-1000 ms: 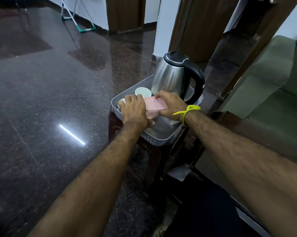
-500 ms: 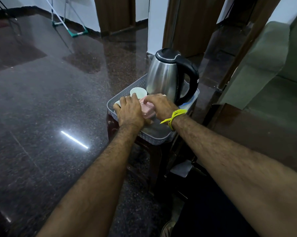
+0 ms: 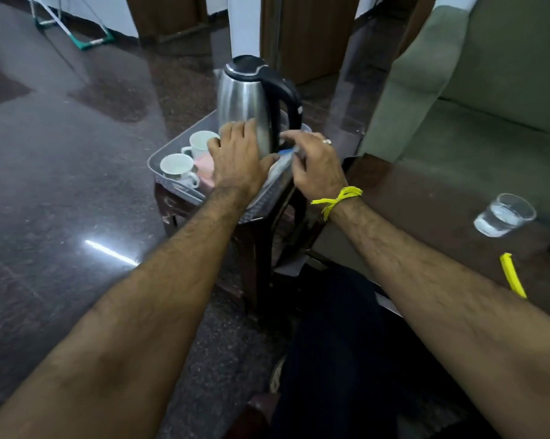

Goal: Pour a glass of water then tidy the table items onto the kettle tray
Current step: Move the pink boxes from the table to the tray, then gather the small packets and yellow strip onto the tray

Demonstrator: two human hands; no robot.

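Note:
A steel kettle [image 3: 245,103] with a black handle stands in the grey tray [image 3: 178,193] on a dark stool. Two white cups [image 3: 176,166] [image 3: 201,142] sit at the tray's left end, with a pink box [image 3: 204,167] beside them. My left hand [image 3: 239,160] lies over the tray, its fingers stretched against the kettle's base. My right hand [image 3: 315,163], just right of the kettle, pinches a pale, blue-tipped item [image 3: 283,158] at the tray's right side; I cannot tell what it is. A glass of water [image 3: 503,215] stands on the brown table [image 3: 425,201].
A yellow stick-like object [image 3: 513,275] lies on the table near its front edge. A green sofa [image 3: 473,90] stands behind the table. The dark, shiny floor [image 3: 61,185] spreads to the left of the stool [image 3: 258,248].
Both hands have let go of the pink box, which now lies in the tray by the cups. They moved right, to the kettle. The view swung right, bringing in the glass.

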